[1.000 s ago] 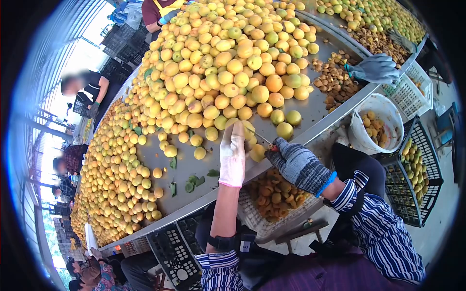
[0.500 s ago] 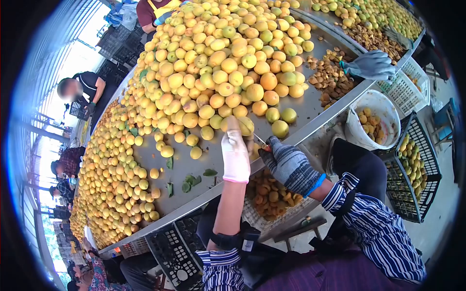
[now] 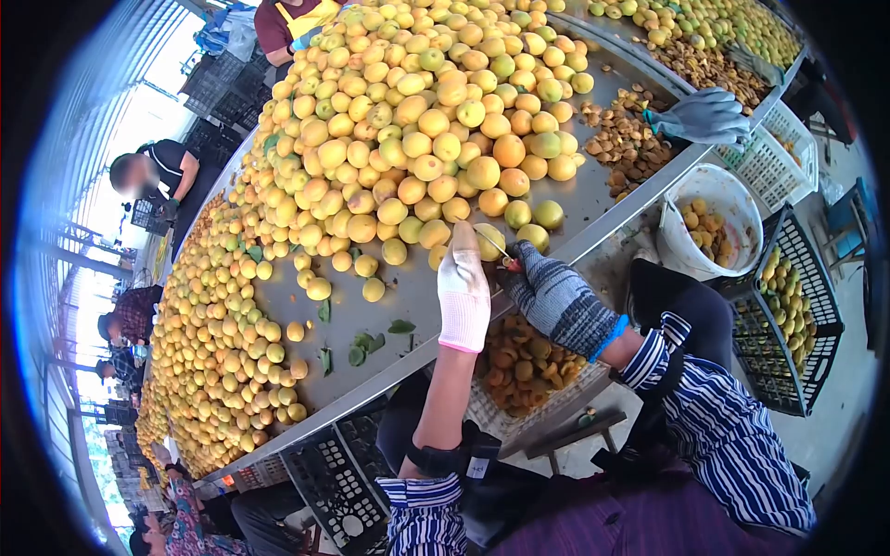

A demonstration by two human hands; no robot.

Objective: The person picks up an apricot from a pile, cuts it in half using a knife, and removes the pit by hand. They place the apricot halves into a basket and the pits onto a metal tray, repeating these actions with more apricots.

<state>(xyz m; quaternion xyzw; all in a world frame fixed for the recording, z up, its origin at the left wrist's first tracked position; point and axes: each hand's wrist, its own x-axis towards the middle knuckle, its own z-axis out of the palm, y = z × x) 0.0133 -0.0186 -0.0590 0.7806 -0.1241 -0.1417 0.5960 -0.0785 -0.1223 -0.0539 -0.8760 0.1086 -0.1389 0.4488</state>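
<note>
My left hand (image 3: 464, 289), in a white glove with a pink-edged cuff, is closed around a yellow apricot (image 3: 489, 241) at the front of the fruit heap. A grey knitted glove with a blue edge covers my right hand (image 3: 567, 306), which grips a small knife (image 3: 511, 265) with a bit of red at the handle. Its thin blade lies against the apricot, and most of the handle is hidden in my fingers. Below my hands, a light crate (image 3: 487, 406) holds opened apricot halves.
Apricots (image 3: 371, 139) cover much of the metal table (image 3: 389, 301), with a few leaves. Pits (image 3: 626, 139) and a grey glove (image 3: 700, 116) lie to the right. A white bucket (image 3: 675, 246) and a black crate (image 3: 820, 357) of fruit stand beside my knee. A person (image 3: 171, 171) works at left.
An apricot is now plainly visible in my left hand, which has turned slightly to the right. My right hand with the knife has tipped up against the fruit.
</note>
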